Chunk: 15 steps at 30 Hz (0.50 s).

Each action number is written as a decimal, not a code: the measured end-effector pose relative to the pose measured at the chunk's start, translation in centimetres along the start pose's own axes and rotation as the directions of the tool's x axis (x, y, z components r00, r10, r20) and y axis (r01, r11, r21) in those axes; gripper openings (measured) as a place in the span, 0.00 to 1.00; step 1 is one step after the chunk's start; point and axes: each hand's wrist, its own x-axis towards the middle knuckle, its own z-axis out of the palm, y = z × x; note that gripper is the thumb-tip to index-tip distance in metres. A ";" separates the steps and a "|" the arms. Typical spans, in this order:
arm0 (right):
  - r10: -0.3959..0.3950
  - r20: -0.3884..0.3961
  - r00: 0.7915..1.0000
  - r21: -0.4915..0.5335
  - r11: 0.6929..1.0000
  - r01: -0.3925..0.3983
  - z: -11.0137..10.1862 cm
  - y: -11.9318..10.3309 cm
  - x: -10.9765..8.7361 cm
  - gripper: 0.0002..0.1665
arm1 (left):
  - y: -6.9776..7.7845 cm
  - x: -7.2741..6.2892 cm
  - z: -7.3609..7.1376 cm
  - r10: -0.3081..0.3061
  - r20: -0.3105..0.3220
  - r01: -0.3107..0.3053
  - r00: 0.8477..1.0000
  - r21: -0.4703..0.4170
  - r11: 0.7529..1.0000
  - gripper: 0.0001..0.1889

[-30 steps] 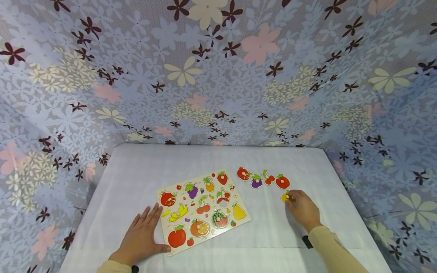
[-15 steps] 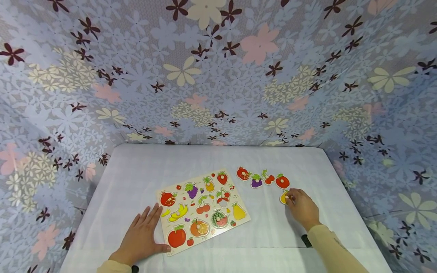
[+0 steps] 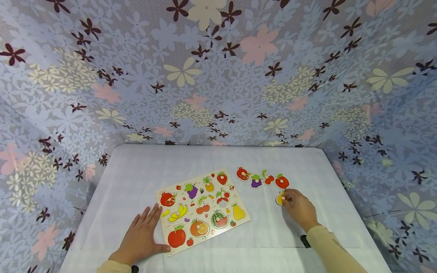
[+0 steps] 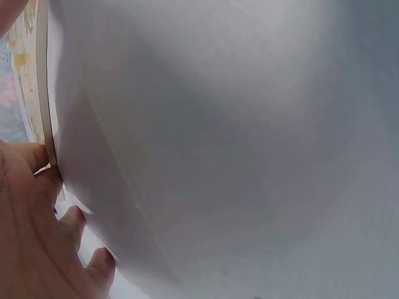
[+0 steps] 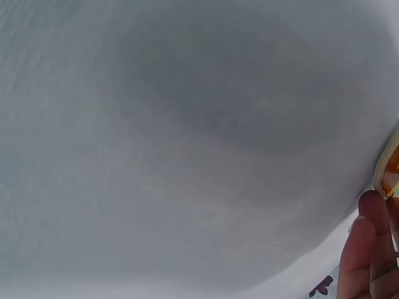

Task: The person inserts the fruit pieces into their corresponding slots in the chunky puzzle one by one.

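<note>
A wooden fruit puzzle board (image 3: 216, 197) lies at a slant on the white table. My left hand (image 3: 141, 235) is spread at its left side, the thumb by the front corner; the left wrist view shows fingertips (image 4: 37, 156) touching its edge. To the right of the board, my right hand (image 3: 302, 209) pinches a yellow fruit puzzle piece (image 3: 279, 198) by its small knob, partly covered by the fingers. In the right wrist view, fingers (image 5: 374, 215) touch a piece with a pale wooden edge (image 5: 381, 171), mostly cut off.
Loose pomegranate (image 3: 242, 173), grape (image 3: 256, 181), cherry (image 3: 269, 179) and apple (image 3: 282, 181) pieces lie in a row behind the right hand. Knobbed pieces such as the watermelon (image 3: 219, 218) sit in the board. Flowered cloth (image 3: 218, 83) surrounds the white table (image 3: 177, 159).
My right hand has shifted slightly left with the yellow piece, so more of that piece now shows. The left hand and the board have stayed put.
</note>
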 end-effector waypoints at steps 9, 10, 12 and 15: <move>0.024 0.034 0.999 0.004 1.000 -0.024 0.2 -0.7 0.0 0.18 | 0.1 0.1 0.0 -0.013 0.010 0.013 1.000 -0.002 1.000 0.72; 0.026 0.037 0.999 0.003 1.000 -0.027 0.2 -0.8 -0.1 0.18 | 0.1 0.1 0.0 -0.014 0.011 0.014 1.000 -0.003 1.000 0.72; 0.026 0.044 0.999 0.000 1.000 -0.026 0.2 -1.1 -0.1 0.18 | 0.1 0.1 0.0 -0.015 0.013 0.015 1.000 -0.003 1.000 0.72; 0.015 0.052 0.999 -0.001 1.000 -0.015 0.1 -1.5 -0.1 0.19 | 0.1 0.1 0.0 -0.014 0.012 0.014 1.000 -0.004 1.000 0.72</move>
